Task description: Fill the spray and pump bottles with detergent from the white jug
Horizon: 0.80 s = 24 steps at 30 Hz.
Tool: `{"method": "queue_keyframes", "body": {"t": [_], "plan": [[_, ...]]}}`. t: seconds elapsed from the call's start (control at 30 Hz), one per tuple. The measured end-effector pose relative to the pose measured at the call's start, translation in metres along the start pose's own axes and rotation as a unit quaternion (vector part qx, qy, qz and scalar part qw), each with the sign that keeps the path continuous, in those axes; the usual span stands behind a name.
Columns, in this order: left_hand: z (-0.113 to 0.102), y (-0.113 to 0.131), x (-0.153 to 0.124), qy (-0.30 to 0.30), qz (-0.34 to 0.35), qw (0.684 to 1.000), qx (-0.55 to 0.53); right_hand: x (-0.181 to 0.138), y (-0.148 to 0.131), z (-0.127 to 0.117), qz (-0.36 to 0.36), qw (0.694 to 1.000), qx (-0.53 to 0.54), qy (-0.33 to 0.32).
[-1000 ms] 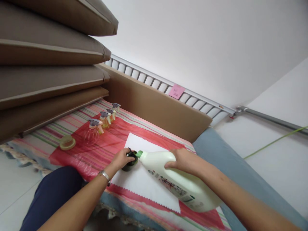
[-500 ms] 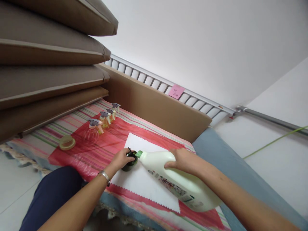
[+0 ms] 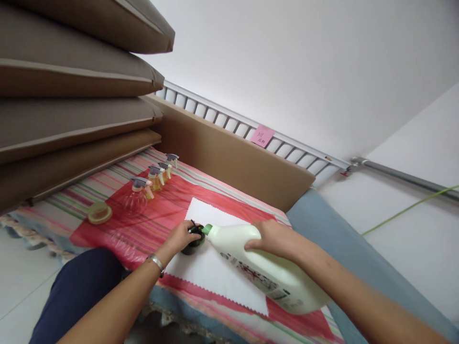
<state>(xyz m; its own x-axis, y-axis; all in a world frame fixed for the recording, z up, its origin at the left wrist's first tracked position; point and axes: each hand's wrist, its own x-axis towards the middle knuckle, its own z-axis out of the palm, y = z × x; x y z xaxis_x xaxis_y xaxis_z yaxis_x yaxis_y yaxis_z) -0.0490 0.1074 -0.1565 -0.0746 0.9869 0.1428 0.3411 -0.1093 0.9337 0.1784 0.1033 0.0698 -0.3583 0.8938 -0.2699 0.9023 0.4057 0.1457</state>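
My right hand (image 3: 270, 239) grips a large pale green detergent jug (image 3: 251, 255), tilted so that its green neck (image 3: 207, 230) points down to the left. That neck meets the top of a small dark green bottle (image 3: 193, 247), which stands on a white cloth (image 3: 218, 270) with zigzag edges. My left hand (image 3: 183, 236) is closed around the bottle's black upper part; the fingers hide some of it. Whether liquid is flowing cannot be seen. Several clear spray bottles (image 3: 135, 200) with grey tops stand to the left, some holding yellow liquid.
A pale yellow round lid (image 3: 99, 212) lies on the striped cover (image 3: 71, 205), near red plastic sheeting (image 3: 158, 215). Brown cushions (image 3: 71, 114) are stacked at left. A brown board (image 3: 229, 153) stands before a white radiator (image 3: 211, 114) with a pink note (image 3: 263, 136).
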Motion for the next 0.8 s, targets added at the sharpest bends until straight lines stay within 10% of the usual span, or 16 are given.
{"method": "queue_keyframes", "body": {"t": [0.53,0.8], "plan": [[0.001,-0.005,0.002,0.007,-0.007,1.0,-0.014,0.003,0.008,0.011,-0.012,1.0,0.012,0.021],[0.001,-0.011,0.005,0.012,-0.013,0.999,-0.027,-0.011,0.022,0.054,0.005,0.986,0.157,0.062]]}}
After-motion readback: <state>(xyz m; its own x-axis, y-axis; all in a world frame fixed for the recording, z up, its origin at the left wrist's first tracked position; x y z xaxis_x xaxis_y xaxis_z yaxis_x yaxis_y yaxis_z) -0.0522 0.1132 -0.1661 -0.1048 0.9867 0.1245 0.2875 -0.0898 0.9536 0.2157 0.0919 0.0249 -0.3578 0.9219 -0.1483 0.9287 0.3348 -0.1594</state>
